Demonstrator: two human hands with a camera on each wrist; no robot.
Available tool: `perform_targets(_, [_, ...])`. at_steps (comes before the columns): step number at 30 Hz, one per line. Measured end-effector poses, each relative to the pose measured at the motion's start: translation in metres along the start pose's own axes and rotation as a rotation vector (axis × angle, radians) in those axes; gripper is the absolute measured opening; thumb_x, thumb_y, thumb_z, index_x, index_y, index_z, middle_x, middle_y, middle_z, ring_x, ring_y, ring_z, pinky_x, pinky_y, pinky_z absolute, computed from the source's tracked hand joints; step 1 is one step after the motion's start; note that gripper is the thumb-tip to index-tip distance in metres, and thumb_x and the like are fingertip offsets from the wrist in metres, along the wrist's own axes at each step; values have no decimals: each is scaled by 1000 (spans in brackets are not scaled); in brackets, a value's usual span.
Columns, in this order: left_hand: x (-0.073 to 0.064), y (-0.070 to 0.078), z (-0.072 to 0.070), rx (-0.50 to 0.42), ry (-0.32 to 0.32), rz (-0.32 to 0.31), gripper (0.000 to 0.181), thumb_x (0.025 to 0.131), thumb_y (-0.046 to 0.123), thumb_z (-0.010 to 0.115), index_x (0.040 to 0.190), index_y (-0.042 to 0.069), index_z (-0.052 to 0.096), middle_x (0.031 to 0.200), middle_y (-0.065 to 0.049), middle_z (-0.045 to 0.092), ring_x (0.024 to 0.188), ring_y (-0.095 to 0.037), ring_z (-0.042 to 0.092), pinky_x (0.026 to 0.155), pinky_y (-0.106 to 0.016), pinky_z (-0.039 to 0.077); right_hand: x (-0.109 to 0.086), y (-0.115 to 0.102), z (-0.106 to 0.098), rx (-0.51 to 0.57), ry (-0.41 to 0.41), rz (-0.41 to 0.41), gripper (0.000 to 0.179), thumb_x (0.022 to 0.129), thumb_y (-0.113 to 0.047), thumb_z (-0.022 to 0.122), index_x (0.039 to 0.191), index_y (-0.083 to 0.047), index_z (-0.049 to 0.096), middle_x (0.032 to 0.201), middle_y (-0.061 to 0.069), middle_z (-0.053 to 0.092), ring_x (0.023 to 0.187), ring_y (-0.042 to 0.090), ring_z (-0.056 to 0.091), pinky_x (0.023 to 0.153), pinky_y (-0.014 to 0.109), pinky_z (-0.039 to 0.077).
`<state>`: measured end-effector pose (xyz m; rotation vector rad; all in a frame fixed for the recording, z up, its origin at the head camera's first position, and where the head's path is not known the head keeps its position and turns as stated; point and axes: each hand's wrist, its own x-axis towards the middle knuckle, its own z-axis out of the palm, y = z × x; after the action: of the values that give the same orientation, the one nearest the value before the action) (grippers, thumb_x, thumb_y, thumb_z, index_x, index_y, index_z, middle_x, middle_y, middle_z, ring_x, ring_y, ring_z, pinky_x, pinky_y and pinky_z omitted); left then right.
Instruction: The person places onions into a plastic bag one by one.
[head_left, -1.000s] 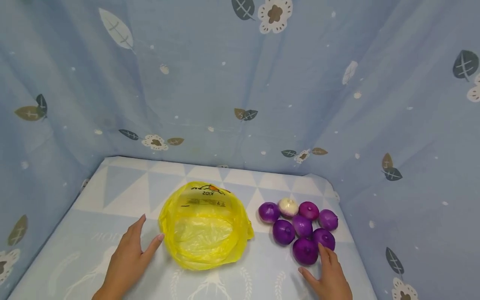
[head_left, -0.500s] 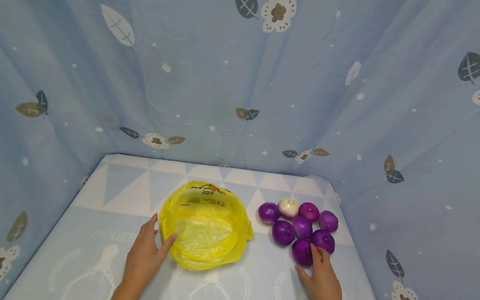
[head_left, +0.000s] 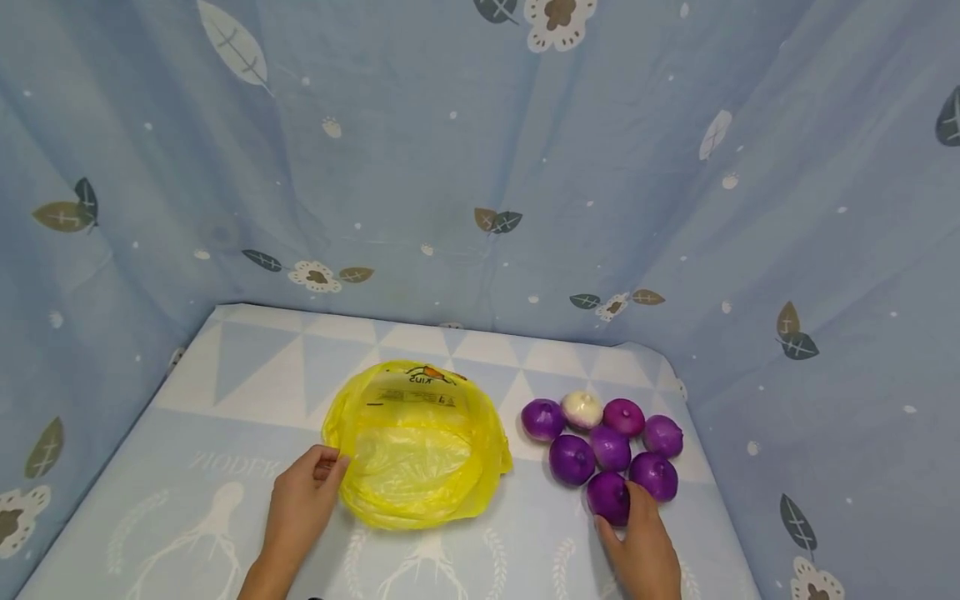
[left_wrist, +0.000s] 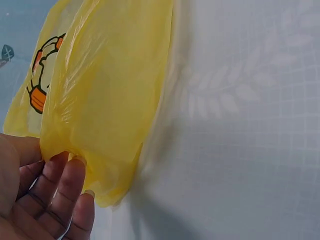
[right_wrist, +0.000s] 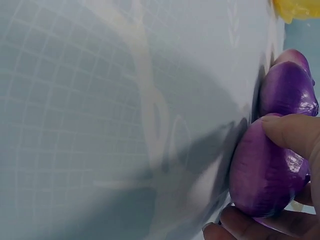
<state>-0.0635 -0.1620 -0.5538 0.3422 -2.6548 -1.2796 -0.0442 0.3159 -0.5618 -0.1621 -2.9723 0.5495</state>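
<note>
A yellow plastic bag [head_left: 411, 462] stands with its wide mouth facing up, print on its far inner wall. My left hand [head_left: 302, 504] pinches the bag's left rim; in the left wrist view the thumb and fingertips grip the yellow film [left_wrist: 107, 95]. On the right, my right hand [head_left: 647, 546] holds the nearest purple onion [head_left: 606, 498], its thumb and fingers on opposite sides. In the right wrist view this onion [right_wrist: 260, 172] rests on the cloth, with another purple onion [right_wrist: 285, 90] close behind it.
Several more purple onions [head_left: 572, 460] and one whitish onion [head_left: 582, 410] cluster behind the held one. A pale blue and white patterned cloth [head_left: 247, 392] covers the table. Blue printed curtains [head_left: 420, 167] enclose the back and sides.
My left hand has moved right to the bag and its fingers have closed on the rim. My right hand has shifted left and taken hold of the front onion.
</note>
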Motion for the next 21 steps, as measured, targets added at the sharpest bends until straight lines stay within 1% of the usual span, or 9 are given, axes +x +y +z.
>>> perform_targets(4, [0,0,0,-28,9,14,14,101,17,74,105,4,71,89,-2,72,80,-17,66,67,-24,55,0,-1,0,14,0,17,76,89,-23,84,146,5,42,136,32,56,115,53,62,88,64,53])
perform_targets(9, [-2,3,0,-52,27,12,13,100,16,75,104,4,71,88,-3,72,79,-17,66,67,-23,55,-3,2,2,23,14,19,82,88,-25,85,149,6,40,138,33,51,115,55,61,88,65,53])
perform_targets(13, [-3,4,1,-78,27,23,13,100,16,75,103,4,72,87,-2,71,78,-16,66,65,-22,54,-4,3,2,25,18,11,84,87,-27,86,149,6,41,140,30,49,116,54,61,88,65,53])
perform_targets(18, [-2,2,4,-62,41,40,11,99,14,75,101,4,71,85,-1,70,76,-14,65,65,-22,54,-3,1,-1,46,5,-12,83,87,-28,87,148,7,43,141,29,48,121,53,58,93,66,51])
perform_targets(21, [-3,0,4,-50,39,38,10,99,15,75,101,5,71,84,0,70,76,-14,65,65,-22,54,-3,-4,-5,61,0,-21,83,88,-28,87,149,8,43,142,28,48,124,53,57,95,66,50])
